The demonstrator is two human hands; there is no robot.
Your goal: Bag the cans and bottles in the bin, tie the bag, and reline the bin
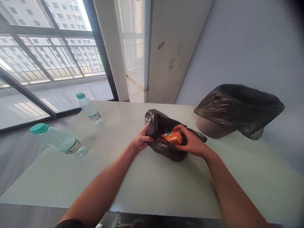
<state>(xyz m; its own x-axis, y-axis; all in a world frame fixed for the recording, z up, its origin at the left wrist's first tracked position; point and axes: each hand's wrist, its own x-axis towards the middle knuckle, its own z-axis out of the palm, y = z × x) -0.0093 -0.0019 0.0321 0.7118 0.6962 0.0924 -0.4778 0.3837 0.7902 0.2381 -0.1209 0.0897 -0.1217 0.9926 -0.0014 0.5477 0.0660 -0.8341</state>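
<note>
A black plastic bag (171,152) lies on the white table (133,193) in front of me, its mouth held apart. My left hand (142,139) pinches the bag's left rim, thumb on the near side. With its fingers around one end of an orange drink can (174,138), my right hand (192,142) is at the bag's mouth. The can lies on its side, partly inside the bag, and its left end is hidden by the plastic.
Two clear plastic bottles with green caps, a near one (59,139) and a farther one (89,107), stand on the left. At the back right is a bin (211,127) lined with a black bag (220,104). A refrigerator (171,47) rises behind the table.
</note>
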